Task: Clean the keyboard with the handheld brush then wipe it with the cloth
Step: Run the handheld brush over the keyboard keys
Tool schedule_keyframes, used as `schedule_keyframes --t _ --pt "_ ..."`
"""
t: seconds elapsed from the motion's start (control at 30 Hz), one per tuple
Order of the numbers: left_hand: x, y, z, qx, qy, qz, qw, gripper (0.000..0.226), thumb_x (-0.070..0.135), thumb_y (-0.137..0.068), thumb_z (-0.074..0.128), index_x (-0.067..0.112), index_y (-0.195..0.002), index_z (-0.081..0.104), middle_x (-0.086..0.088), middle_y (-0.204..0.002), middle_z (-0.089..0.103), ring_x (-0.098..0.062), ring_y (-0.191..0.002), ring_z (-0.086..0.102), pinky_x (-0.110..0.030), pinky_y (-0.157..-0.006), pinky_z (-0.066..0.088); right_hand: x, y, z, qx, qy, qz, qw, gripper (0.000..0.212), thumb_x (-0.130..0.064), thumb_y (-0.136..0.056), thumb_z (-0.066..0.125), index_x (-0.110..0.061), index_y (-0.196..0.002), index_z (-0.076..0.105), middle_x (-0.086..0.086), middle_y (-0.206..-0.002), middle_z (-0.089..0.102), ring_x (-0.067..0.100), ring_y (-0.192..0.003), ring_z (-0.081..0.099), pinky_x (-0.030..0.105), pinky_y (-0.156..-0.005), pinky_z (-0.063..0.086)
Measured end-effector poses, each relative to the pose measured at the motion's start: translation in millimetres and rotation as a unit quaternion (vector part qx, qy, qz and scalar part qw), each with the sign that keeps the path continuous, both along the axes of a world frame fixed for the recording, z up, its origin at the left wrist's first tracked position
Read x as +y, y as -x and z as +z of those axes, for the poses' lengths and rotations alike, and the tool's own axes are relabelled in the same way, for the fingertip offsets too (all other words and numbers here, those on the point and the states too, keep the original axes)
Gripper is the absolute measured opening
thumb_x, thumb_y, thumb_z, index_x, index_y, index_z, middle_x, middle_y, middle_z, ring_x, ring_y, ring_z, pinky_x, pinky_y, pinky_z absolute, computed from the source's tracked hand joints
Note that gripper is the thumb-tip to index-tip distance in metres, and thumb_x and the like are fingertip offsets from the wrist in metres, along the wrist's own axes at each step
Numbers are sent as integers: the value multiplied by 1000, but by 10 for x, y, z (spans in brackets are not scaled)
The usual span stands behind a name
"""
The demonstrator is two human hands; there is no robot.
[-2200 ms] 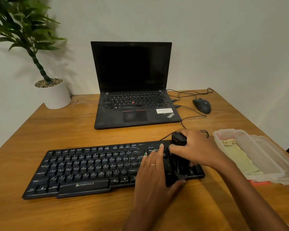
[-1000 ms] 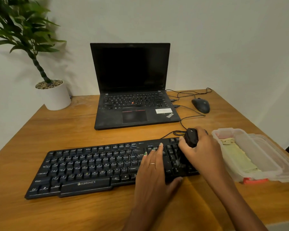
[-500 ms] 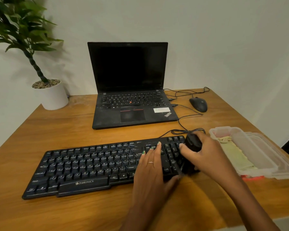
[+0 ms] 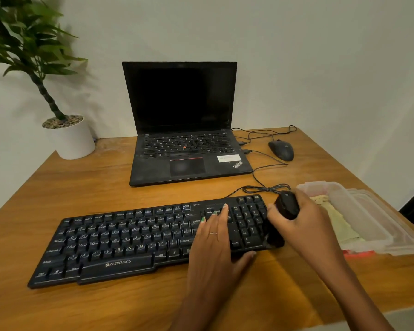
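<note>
Now right hand (image 4: 304, 225) fingers wrapped round brush (image 4: 287, 204), left hand (image 4: 215, 237) flat on keyboard (image 4: 120, 240)

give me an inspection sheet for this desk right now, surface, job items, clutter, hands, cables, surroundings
Surface: wooden desk, no spills seen.
Job's things: keyboard flat; brush at its right end; cloth in clear container.
Clutter: open laptop, mouse, potted plant.
Hands: left hand pressing on keyboard; right hand gripping brush.
Cables: cables loose beside laptop.
Surroundings: plain wall.
</note>
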State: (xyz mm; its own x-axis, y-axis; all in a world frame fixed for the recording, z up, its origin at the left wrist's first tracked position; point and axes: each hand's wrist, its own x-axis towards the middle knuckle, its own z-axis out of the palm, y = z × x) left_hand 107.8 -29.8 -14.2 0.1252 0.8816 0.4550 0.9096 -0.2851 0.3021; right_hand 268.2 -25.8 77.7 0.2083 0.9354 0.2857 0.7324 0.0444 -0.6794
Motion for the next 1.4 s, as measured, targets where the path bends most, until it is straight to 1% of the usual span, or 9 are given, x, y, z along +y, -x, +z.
schedule_keyframes --t 0.2,0.5,0.67,0.77,0.93,1.07,1.17,1.27,1.4 --pt "-9 -6 24 -5 1 4 1000 98 81 -73 37 10 -142 38 -2 -126 62 -16 -112 61 -35 -92 51 53 -168 22 -23 -4 -42 999 20 -32 -85 64 -15 -86 56 -4 -69 58 16 -69 58 33 -59 51" --pt "-8 2 13 -2 18 -2 1000 99 81 -74 39 11 -144 34 -3 -129 60 -17 -116 59 -36 -96 48 96 -116 34 -44 -9 -17 999 19 -33 -85 63 -17 -83 54 -4 -66 58 15 -66 59 36 -57 52" --pt "-28 5 31 7 7 5 1000 98 81 -75 38 10 -142 39 -2 -128 61 -17 -115 60 -34 -95 48 110 75 53 -6 34 63 997 20 -35 -81 65 -18 -88 58 -4 -74 61 14 -72 60 38 -63 55" --pt "-22 5 37 12 16 8 1000 98 81 -75 37 10 -142 39 -1 -128 61 -16 -115 60 -33 -95 49 246 62 82 -29 19 25 999 22 -36 -83 63 -15 -87 55 -1 -73 60 19 -73 60 40 -64 53" --pt "-23 19 19 16 18 4 1000 96 80 -76 41 10 -143 39 0 -131 59 -16 -119 57 -31 -100 41 242 255 92 -49 26 80 995 19 -36 -84 63 -19 -84 55 -6 -66 56 8 -63 55 18 -51 41" --pt "-25 13 26 10 25 2 1000 98 80 -76 40 11 -144 37 -1 -131 59 -15 -118 57 -32 -99 44 487 227 82 -40 18 32 999 21 -35 -84 62 -16 -83 55 -4 -68 58 18 -68 58 31 -58 46" --pt "-25 17 25 11 30 4 999 101 81 -74 43 12 -146 34 0 -132 57 -14 -119 56 -30 -100 41 628 281 67 -38 -31 -3 999 22 -34 -88 60 -15 -85 50 -11 -62 49 5 -58 48 14 -48 33" --pt "-30 14 36 18 33 8 999 100 82 -74 42 12 -146 35 1 -131 58 -14 -119 56 -29 -100 38 566 326 59 -51 -41 18 998 19 -35 -89 59 -18 -90 50 -13 -62 47 -2 -56 42 7 -54 37" --pt "-35 11 36 21 33 20 999 100 83 -73 38 12 -144 37 1 -127 61 -14 -115 59 -30 -97 41 326 209 51 -66 19 74 995 19 -33 -84 63 -19 -79 51 -5 -65 55 4 -59 51 14 -47 36"
